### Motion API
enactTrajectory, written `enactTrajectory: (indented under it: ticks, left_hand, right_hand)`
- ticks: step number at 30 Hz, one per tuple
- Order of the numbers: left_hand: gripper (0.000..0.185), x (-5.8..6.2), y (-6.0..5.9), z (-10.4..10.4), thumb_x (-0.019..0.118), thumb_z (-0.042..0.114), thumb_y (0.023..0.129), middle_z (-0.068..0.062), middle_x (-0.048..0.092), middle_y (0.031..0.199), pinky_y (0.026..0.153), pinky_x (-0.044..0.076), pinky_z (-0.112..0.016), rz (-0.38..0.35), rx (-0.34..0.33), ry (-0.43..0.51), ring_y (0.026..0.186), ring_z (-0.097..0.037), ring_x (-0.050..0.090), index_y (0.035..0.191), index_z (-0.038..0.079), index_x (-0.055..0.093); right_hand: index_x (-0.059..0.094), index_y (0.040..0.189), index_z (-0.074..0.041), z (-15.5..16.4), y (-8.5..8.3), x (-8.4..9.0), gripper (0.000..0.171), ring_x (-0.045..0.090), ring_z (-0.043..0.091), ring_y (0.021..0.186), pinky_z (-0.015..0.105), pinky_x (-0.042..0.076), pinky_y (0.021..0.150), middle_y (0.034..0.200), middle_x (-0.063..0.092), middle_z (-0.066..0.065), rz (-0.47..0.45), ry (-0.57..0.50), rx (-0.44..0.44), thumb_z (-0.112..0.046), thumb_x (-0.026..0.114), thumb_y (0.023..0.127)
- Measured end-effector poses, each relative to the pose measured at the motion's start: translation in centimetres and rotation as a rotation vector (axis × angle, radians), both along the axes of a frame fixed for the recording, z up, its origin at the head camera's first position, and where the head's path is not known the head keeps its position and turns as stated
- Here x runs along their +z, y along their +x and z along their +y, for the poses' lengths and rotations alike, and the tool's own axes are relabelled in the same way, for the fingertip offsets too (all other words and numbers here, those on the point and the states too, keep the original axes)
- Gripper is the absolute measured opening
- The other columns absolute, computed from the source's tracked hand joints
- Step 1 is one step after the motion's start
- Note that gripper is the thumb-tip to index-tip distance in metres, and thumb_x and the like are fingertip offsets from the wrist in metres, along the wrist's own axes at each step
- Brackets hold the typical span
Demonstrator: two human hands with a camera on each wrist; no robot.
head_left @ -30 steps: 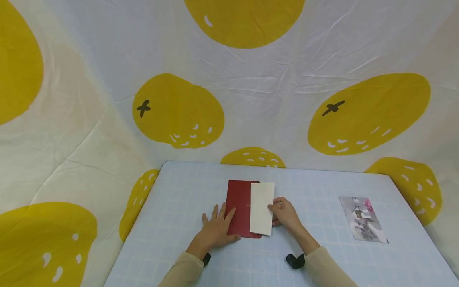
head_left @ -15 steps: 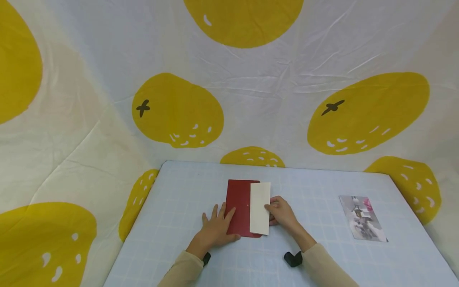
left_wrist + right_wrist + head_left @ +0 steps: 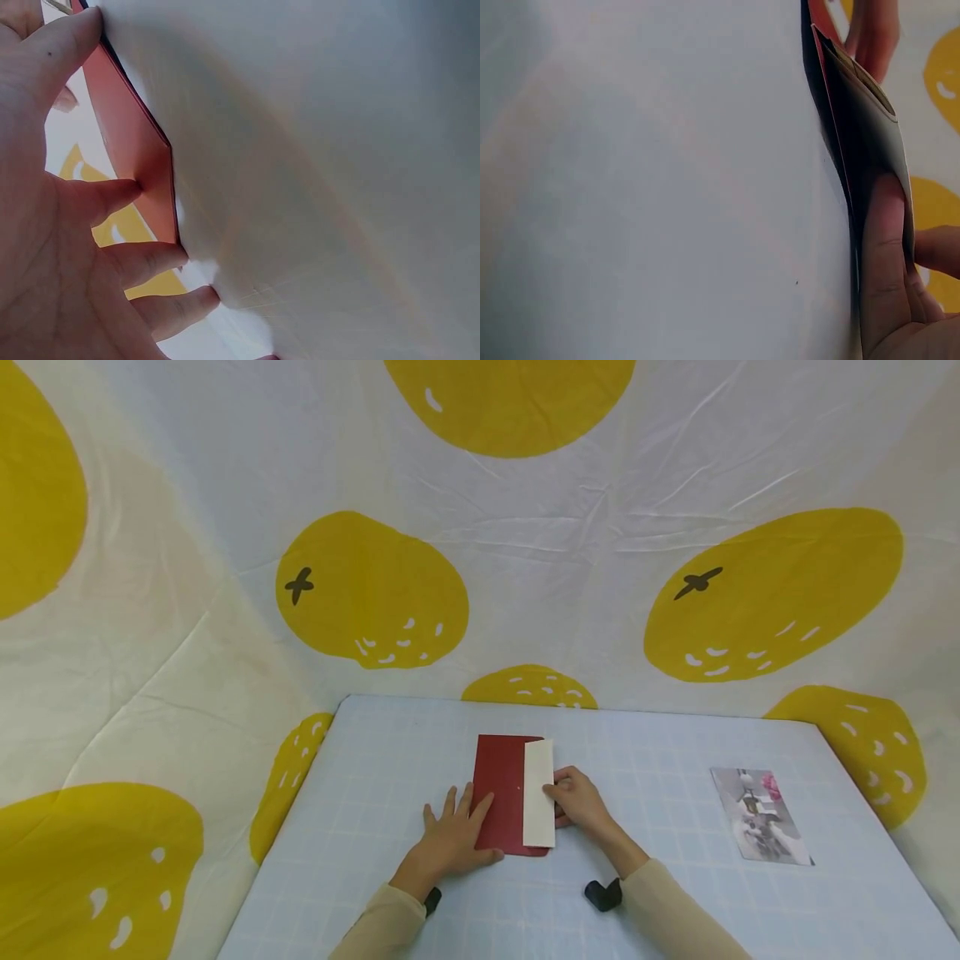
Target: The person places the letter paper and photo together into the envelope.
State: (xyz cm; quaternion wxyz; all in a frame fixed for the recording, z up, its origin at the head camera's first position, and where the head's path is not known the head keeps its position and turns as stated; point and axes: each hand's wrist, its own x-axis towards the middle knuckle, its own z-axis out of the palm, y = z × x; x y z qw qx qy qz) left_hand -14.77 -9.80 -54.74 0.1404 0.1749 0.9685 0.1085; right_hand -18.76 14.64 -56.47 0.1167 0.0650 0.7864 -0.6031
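A red paper envelope [image 3: 498, 802] lies on the table, its mouth facing right. My left hand [image 3: 450, 843] rests spread over the envelope's left part, fingers straight, some tips on the red paper and others past its edge. A white card [image 3: 537, 814] stands partly inside the envelope, with a narrow upright strip showing at the mouth. At the card's right edge my right hand [image 3: 585, 802] pinches it, thumb on top and fingers below. In the right wrist view the card [image 3: 889, 146] bows up, with a finger under it.
A printed picture card [image 3: 761, 817] with a grey scene and pink flowers lies on the right side of the pale blue checked table [image 3: 645, 752]. Behind the table hangs a white cloth [image 3: 555, 585] with large yellow fruit prints.
My right hand has moved left with the white card, and the strip showing outside the red envelope has grown narrower. The left hand and the envelope have stayed in place.
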Motion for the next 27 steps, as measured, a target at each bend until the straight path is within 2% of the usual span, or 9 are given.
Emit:
enactTrajectory:
  ticks: [8, 15, 27]
  left_hand:
    - [0.099, 0.2, 0.1, 0.0, 0.077, 0.058, 0.079, -0.017, 0.022, 0.162, 0.105, 0.02, -0.076, -0.003, 0.012, 0.002, 0.145, -0.046, 0.017, 0.158, 0.021, 0.031]
    - [0.097, -0.2, 0.0, -0.1, 0.071, 0.064, 0.082, -0.018, 0.022, 0.162, 0.103, 0.021, -0.077, 0.011, -0.012, -0.016, 0.146, -0.046, 0.017, 0.158, 0.021, 0.03]
    - [0.097, -0.3, -0.1, -0.1, 0.071, 0.064, 0.081, -0.018, 0.022, 0.162, 0.103, 0.021, -0.077, 0.012, -0.006, -0.009, 0.145, -0.047, 0.017, 0.158, 0.021, 0.03]
  right_hand:
    - [0.05, 0.112, 0.002, -0.9, -0.3, -0.1, 0.023, 0.063, 0.02, 0.056, 0.037, 0.056, 0.05, 0.079, 0.067, 0.009, 0.018, -0.002, 0.006, -0.011, 0.064, 0.097]
    - [0.052, 0.112, 0.003, -1.3, -0.5, -0.1, 0.023, 0.067, 0.022, 0.059, 0.038, 0.057, 0.051, 0.08, 0.068, 0.011, 0.039, -0.015, 0.006, -0.011, 0.063, 0.098]
    - [0.053, 0.113, 0.004, -0.9, -0.1, 0.5, 0.026, 0.068, 0.023, 0.06, 0.038, 0.058, 0.052, 0.085, 0.068, 0.012, 0.026, 0.036, 0.019, -0.014, 0.064, 0.098]
